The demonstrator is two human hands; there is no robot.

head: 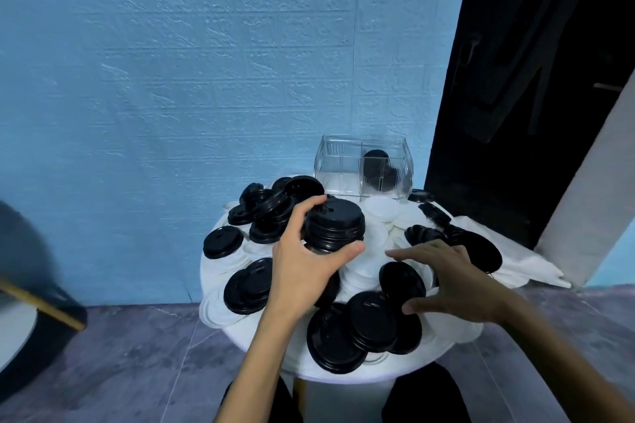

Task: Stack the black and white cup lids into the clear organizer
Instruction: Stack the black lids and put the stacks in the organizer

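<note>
The left hand (302, 261) pinched a stack of black lids (334, 227); the right hand (446, 282), fingers spread, hovered over loose lids, perhaps touching one; the clear organizer (364, 170) stood at twelve o'clock.

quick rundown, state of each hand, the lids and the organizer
left hand: closed around a stack of black lids
right hand: open, fingers spread above loose black lids
white lids: loose on the table
organizer: black lids in right section, left section empty
</note>
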